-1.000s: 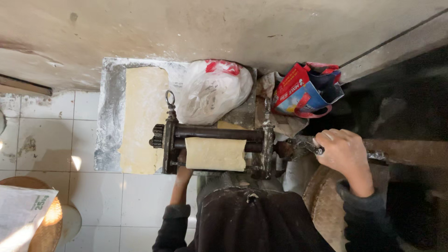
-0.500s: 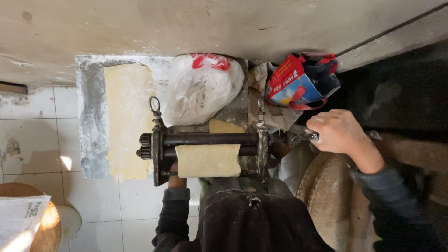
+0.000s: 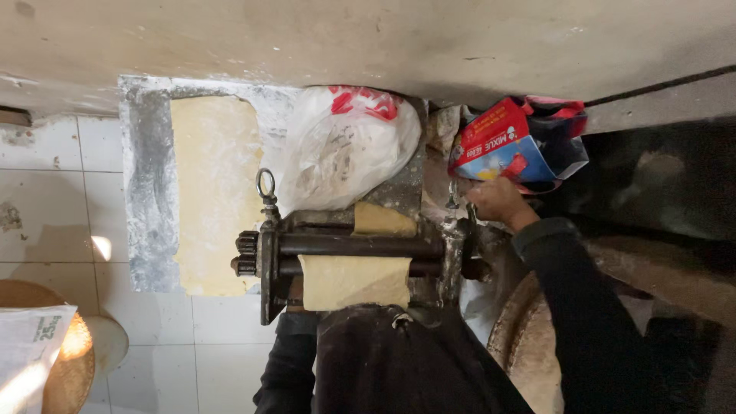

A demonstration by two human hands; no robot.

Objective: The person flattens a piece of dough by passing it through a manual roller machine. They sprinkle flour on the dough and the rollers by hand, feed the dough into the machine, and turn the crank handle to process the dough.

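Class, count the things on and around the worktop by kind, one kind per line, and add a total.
Dough sheets: 2, one in the roller machine, one on the floured board
Roller machines: 1
White plastic bags: 1
Red and blue cartons: 1
Total: 5

I see a pale yellow dough sheet (image 3: 354,280) lying flat, fed between dark iron rollers (image 3: 356,247) of the hand-cranked machine.

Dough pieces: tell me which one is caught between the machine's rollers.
The small dough sheet, threaded through the dark iron roller machine and hanging toward the person. The long dough sheet lies flat on the floured board, left of the machine.
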